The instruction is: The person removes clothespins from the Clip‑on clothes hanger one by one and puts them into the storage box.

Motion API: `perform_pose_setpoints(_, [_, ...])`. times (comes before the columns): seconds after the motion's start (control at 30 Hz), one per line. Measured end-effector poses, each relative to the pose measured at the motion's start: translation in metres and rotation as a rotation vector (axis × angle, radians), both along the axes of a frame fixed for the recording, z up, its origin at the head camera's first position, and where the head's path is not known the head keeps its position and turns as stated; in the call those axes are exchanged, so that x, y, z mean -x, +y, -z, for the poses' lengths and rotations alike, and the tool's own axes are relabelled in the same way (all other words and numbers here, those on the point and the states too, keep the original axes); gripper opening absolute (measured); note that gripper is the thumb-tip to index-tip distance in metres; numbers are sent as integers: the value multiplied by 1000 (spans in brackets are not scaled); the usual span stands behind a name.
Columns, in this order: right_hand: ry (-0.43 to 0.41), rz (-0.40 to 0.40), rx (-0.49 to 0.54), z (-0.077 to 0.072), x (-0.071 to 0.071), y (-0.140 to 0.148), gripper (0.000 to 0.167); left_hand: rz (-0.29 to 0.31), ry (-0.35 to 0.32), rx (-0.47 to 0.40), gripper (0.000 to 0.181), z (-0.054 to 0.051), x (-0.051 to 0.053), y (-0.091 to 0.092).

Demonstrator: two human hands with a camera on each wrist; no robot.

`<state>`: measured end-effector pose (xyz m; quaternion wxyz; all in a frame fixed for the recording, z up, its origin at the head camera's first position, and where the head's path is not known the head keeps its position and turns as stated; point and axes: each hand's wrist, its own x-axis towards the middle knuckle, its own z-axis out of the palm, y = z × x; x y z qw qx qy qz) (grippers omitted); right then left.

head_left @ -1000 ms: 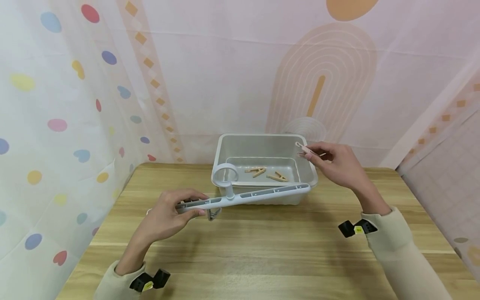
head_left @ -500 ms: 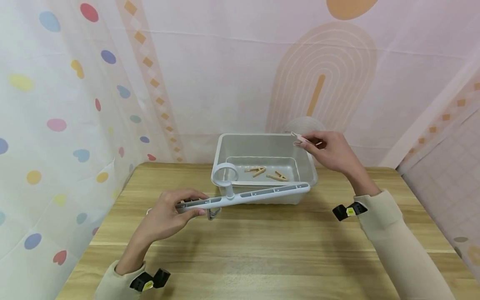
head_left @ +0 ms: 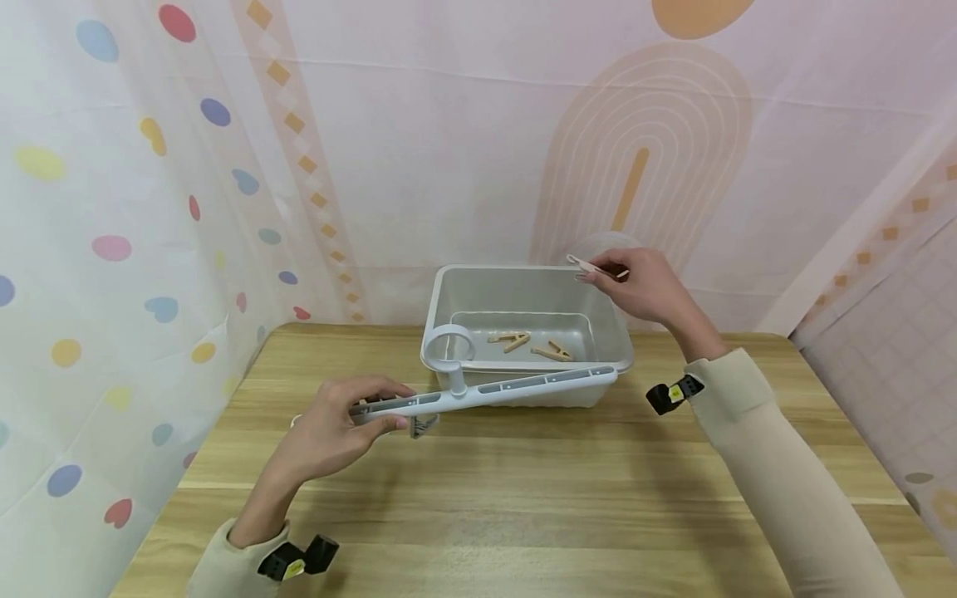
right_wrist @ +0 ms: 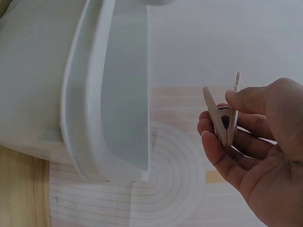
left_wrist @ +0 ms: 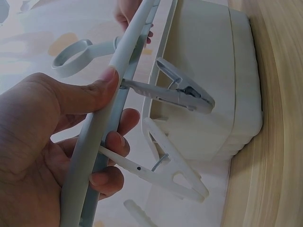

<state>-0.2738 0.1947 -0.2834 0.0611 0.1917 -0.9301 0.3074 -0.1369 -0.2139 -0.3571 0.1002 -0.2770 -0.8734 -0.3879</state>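
Your left hand [head_left: 329, 432] grips one end of the hanger [head_left: 527, 384], which slants across the front of the tub [head_left: 516, 267] with a grey clip [left_wrist: 189, 98] and a white clip [left_wrist: 173, 152] on its bar; your right hand [head_left: 635, 286] pinches a pink clip [right_wrist: 216, 117] near the tub's far right corner, and two tan clips [head_left: 517, 341] lie inside. For sound handling, your left grip should keep the bar steady, while your right thumb should hold the pink clip lightly enough to turn it, squeezing only its spread legs and clearing the rim.
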Motion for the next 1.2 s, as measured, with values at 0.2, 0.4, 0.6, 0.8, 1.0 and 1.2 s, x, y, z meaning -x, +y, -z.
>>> perform_pose_setpoints(0.2, [-22,20,-19,1,10,-7,29,0,-2,0,28,0,0,0])
perform_pose_setpoints(0.4, [-35,20,-47,7,22,-9,29,-1,-7,3,27,0,0,1])
perform_pose_setpoints(0.6, [-81,14,-78,14,29,-4,39,4,-4,2,29,0,0,1])
perform_pose_setpoints(0.8, [-121,4,-80,17,23,2,51,8,1,7,29,2,1,2])
perform_pose_setpoints(1.0, [-121,-21,-40,18,8,6,59,16,6,14,29,3,3,2])
perform_pose_setpoints(1.2, [-106,-53,-13,16,-11,9,63,8,-5,16,28,2,4,4])
